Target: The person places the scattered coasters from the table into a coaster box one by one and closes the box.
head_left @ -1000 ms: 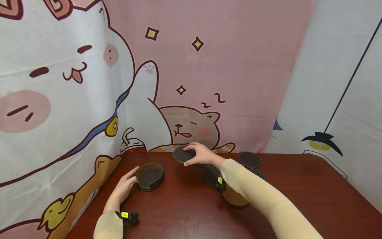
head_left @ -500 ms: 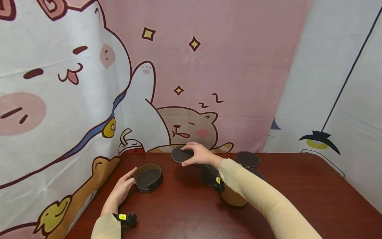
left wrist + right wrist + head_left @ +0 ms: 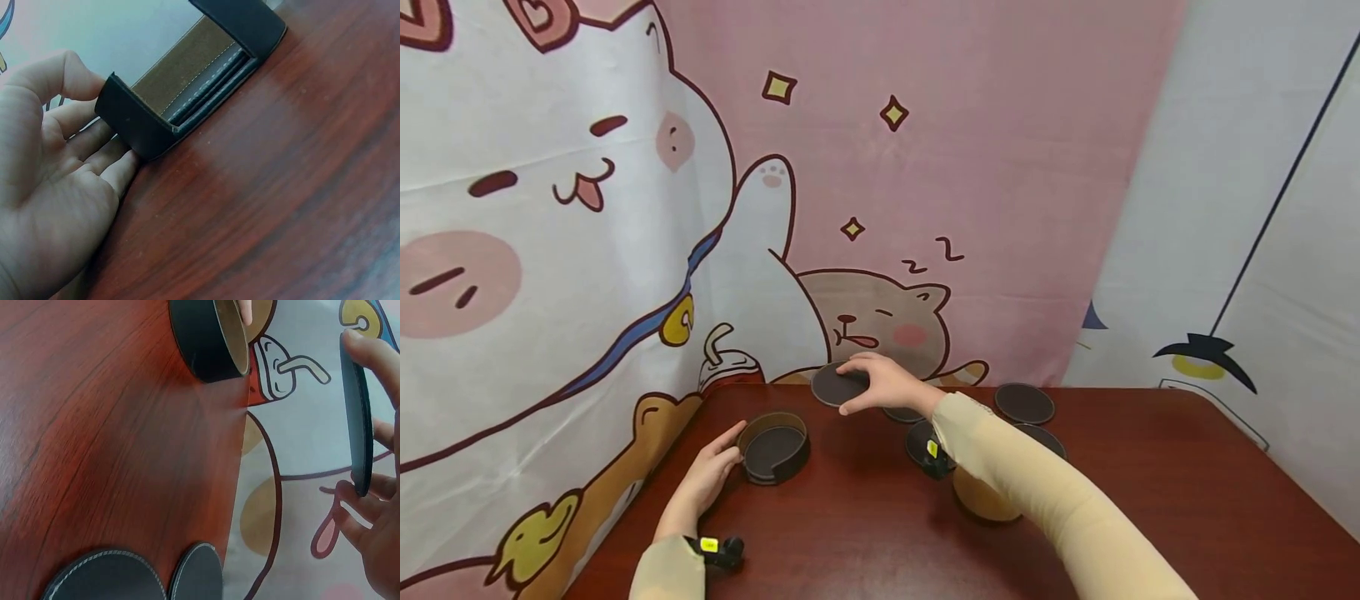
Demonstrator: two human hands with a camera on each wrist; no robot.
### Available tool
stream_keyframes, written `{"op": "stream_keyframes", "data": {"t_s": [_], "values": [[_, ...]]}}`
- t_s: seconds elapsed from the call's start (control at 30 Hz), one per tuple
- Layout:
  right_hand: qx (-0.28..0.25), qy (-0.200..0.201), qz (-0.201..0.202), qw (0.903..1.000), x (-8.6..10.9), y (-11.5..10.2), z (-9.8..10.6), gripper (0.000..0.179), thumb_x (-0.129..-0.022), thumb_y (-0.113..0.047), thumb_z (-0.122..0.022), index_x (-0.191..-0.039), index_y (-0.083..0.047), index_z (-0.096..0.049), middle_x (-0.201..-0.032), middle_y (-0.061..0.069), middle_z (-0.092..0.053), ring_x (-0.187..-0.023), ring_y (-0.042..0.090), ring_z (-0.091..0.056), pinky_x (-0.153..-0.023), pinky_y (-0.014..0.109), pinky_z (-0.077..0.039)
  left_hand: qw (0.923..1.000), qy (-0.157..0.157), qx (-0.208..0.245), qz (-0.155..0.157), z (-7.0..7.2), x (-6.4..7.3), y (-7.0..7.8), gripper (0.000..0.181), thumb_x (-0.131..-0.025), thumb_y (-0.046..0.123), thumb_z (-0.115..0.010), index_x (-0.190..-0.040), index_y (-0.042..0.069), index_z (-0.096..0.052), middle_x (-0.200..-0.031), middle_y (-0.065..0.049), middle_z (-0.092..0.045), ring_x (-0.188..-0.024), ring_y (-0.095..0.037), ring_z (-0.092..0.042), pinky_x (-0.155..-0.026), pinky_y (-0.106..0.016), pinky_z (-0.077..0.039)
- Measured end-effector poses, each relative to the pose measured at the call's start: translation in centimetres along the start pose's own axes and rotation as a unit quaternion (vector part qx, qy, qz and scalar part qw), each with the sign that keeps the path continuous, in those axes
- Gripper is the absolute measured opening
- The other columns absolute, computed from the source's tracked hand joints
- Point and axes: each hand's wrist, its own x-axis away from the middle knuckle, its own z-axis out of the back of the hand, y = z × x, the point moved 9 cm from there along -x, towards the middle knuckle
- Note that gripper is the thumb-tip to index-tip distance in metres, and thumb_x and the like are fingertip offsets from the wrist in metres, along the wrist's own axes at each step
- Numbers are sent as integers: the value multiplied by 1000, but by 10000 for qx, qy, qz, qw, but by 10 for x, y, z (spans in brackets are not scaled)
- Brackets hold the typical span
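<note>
My right hand (image 3: pixel 887 385) pinches a round dark coaster (image 3: pixel 838 385) by its edge, thumb on one side and fingers on the other. That coaster is off the table; the right wrist view has it edge-on (image 3: pixel 357 415). To its left, a round black coaster holder (image 3: pixel 775 450) with a brown lining and a gap in its wall stands on the table. Dark stitched material lies inside the holder. My left hand (image 3: pixel 703 475) touches the outside of the holder's wall with fairly straight fingers, thumb near the rim in the left wrist view.
Several dark coasters lie on the red-brown table (image 3: pixel 850 533), one at the back right (image 3: pixel 1024 403). A round tan item (image 3: pixel 987 498) lies partly hidden under my right forearm. A cartoon-printed cloth (image 3: pixel 1000 167) hangs behind the table's far edge.
My right hand has moved a little left with the coaster, nearer to the holder. The left hand stays at the holder's side, and the holder has not visibly moved.
</note>
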Motion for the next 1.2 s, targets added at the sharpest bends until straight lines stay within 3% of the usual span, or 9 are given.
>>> {"op": "stream_keyframes", "data": {"t_s": [0.53,1.0,1.2], "values": [[-79,-257,257,9993,-22,-29,-25,74,-67,-56,-80,-133,-28,-60,-146,4,-41,-127,20,-44,-94,35,-43,9998,133,-155,-61,3,0,1,67,-86,-3,-42,-151,0,-27,-156,-17,-21,-127,-17,-33,-88,-10,-35],[89,-524,304,9981,-35,-44,-63,70,-70,-53,-79,-133,-28,-59,-149,5,-38,-134,22,-37,-100,37,-40,9999,162,21,-52,2,0,-1,66,-86,-5,-42,-151,1,-30,-155,-15,-25,-135,-28,-29,-88,-11,-36],[92,-601,329,9976,-41,-46,-80,70,-70,-55,-79,-132,-27,-60,-146,5,-42,-127,21,-44,-96,35,-42,9998,142,45,-106,3,-1,0,68,-85,-7,-42,-151,0,-29,-154,-17,-26,-133,-29,-31,-89,-13,-38]]}}
